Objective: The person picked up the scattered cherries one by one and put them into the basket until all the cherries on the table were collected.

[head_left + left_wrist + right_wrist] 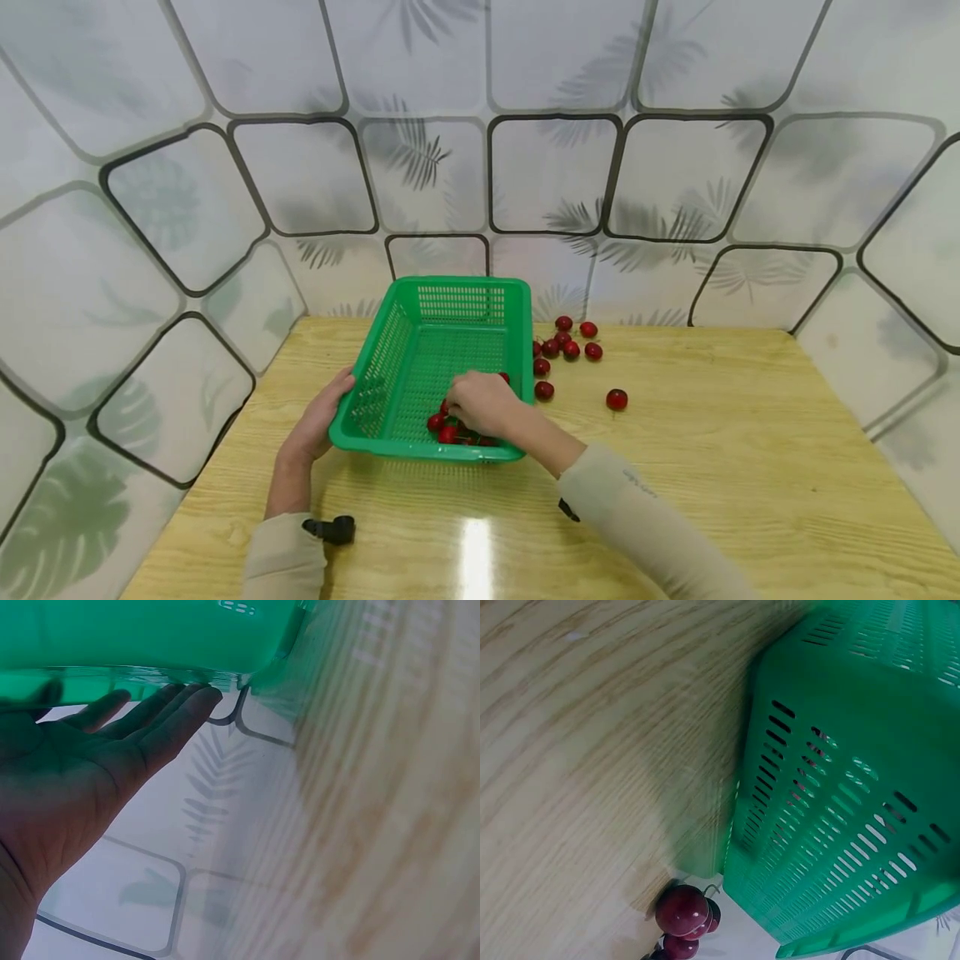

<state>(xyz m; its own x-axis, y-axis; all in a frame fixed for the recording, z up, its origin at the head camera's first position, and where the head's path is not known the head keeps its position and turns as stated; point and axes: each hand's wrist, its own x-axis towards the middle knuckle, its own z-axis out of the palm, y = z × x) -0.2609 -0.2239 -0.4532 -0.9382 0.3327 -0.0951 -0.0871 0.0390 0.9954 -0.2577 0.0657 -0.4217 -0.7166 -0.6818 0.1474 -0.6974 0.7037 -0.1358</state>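
A green plastic basket (420,451) with slotted walls stands on the wooden table. My left hand (321,414) touches its left side, and in the left wrist view the fingers (180,724) lie nearly straight under the rim. Inside the basket, my right hand (483,406) is lowered at the near right corner with its fingers curled. Its fingertips hold a red cherry (445,407), partly hidden by the hand. Several cherries (448,435) lie just below it on the basket floor. Another cherry (504,377) shows behind the right hand.
Right of the basket lies a loose group of dark red cherries (571,350), some close to its wall. One cherry (617,399) sits apart, farther right. Patterned cloth (555,175) walls off the back and sides of the table (712,433).
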